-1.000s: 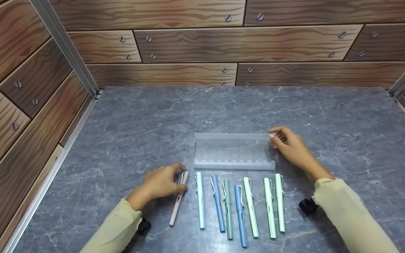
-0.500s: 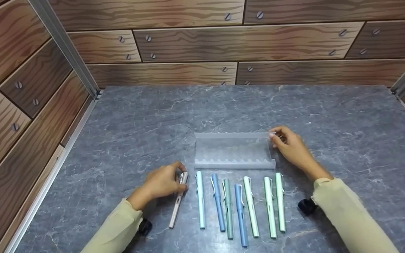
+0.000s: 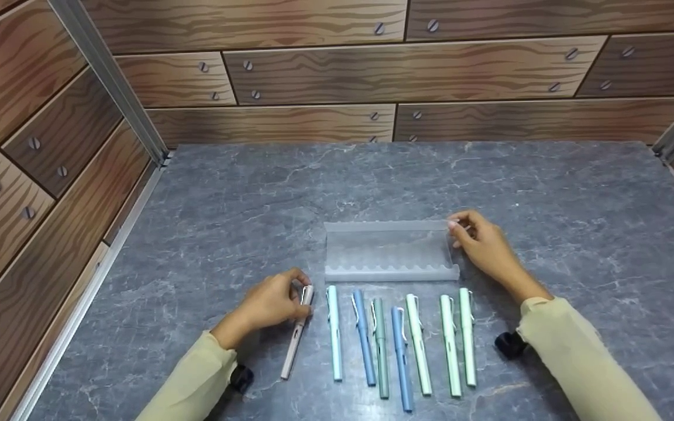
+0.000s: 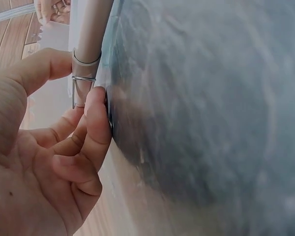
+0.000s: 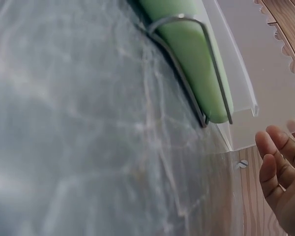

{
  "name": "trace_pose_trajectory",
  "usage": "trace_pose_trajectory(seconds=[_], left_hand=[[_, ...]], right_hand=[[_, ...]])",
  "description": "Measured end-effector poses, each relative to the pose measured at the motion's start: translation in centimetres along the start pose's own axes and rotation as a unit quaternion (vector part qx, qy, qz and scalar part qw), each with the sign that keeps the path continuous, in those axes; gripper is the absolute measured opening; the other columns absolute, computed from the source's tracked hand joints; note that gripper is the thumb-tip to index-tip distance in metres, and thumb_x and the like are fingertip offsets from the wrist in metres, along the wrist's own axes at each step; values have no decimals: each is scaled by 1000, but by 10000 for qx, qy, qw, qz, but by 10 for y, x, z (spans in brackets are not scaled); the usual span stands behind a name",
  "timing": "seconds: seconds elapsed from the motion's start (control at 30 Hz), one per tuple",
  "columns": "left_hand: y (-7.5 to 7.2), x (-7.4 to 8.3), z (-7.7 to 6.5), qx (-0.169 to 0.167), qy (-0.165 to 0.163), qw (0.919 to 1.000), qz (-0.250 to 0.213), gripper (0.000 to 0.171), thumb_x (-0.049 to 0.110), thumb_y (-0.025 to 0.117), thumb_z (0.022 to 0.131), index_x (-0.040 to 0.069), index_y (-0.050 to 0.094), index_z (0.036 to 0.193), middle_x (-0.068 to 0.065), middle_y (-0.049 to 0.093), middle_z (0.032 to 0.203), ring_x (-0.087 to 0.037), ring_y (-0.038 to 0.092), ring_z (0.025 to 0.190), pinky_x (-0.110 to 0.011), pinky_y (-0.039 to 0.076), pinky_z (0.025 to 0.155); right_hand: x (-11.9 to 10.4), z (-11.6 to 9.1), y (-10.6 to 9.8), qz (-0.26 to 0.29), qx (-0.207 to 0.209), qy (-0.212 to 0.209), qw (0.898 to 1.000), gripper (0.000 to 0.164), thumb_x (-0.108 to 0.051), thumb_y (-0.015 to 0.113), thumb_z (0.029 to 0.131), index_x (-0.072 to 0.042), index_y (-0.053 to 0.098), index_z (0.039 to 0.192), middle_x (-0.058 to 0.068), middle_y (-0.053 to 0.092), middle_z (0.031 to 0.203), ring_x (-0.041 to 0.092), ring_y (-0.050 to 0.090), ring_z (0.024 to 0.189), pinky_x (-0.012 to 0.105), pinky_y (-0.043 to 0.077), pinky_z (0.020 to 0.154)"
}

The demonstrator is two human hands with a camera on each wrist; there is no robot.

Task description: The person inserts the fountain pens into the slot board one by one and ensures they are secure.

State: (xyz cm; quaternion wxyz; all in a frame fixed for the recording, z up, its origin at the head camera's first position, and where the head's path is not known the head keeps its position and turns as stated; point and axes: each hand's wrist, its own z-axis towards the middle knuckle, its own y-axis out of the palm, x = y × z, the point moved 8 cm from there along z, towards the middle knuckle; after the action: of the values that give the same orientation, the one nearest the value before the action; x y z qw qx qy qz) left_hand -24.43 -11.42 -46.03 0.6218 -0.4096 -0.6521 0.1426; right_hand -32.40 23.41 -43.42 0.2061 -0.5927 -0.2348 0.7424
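Note:
On the left, my left hand (image 3: 272, 299) pinches a greyish-pink pen (image 3: 294, 345) near its clip end. The left wrist view shows the thumb on one side of that pen (image 4: 92, 29) and fingertips on the other. My right hand (image 3: 486, 242) grips the far right corner of a clear plastic tray (image 3: 389, 273) with notched edges between thumb and forefinger. Side by side in front of the tray lie a pale aqua pen (image 3: 335, 339), two blue pens (image 3: 364, 342), a dark green pen (image 3: 380, 351) and several light green pens (image 3: 450, 351).
The grey marbled table (image 3: 243, 204) reaches back to a wood-patterned wall (image 3: 313, 73). Another such wall (image 3: 33, 152) stands on the left, behind a metal edge strip (image 3: 88, 292). In the right wrist view, a light green pen's clip end (image 5: 196, 64) looms close to the camera.

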Motion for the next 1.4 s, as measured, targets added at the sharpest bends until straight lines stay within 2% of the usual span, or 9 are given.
trace_pose_trajectory(seconds=[0.17,0.43,0.53,0.87,1.07,1.4], left_hand=[[1,-1,1,-122,-52,9996,-258,40,15,78,74,11,60,110,2,59,67,-9,50,50,-24,39,47],[0,-2,2,-162,-25,9990,-427,37,13,77,76,12,58,109,4,53,62,-7,45,47,-22,36,44],[-1,-2,2,-167,8,9987,-472,36,14,76,77,11,58,109,5,54,59,-7,46,46,-22,35,43],[-2,0,4,-179,145,9943,-1045,38,11,72,78,4,56,111,4,59,61,-6,47,47,-21,37,45],[-9,5,5,11,272,9899,-1394,40,9,72,80,2,53,115,3,53,59,-7,44,48,-21,35,46],[-29,20,7,630,560,9840,-1573,42,3,70,79,2,53,118,3,47,61,-8,44,51,-18,36,48]], right_hand=[[2,1,1,83,-28,67,9999,27,-22,52,100,0,59,114,19,65,95,10,62,68,19,51,64],[2,1,4,141,-76,54,9999,26,-22,52,100,0,58,114,20,65,96,15,63,70,21,52,64],[2,1,4,104,-80,39,9999,27,-22,52,100,1,58,113,20,65,96,12,63,69,20,52,64],[4,1,4,149,-91,87,9998,29,-25,52,100,0,57,113,20,65,98,7,62,68,22,53,66],[4,1,4,168,-84,86,9998,28,-25,52,100,0,58,113,20,66,98,9,63,69,22,53,66],[4,2,2,95,-97,49,9999,31,-27,51,100,0,58,113,19,65,99,13,64,71,18,50,64]])
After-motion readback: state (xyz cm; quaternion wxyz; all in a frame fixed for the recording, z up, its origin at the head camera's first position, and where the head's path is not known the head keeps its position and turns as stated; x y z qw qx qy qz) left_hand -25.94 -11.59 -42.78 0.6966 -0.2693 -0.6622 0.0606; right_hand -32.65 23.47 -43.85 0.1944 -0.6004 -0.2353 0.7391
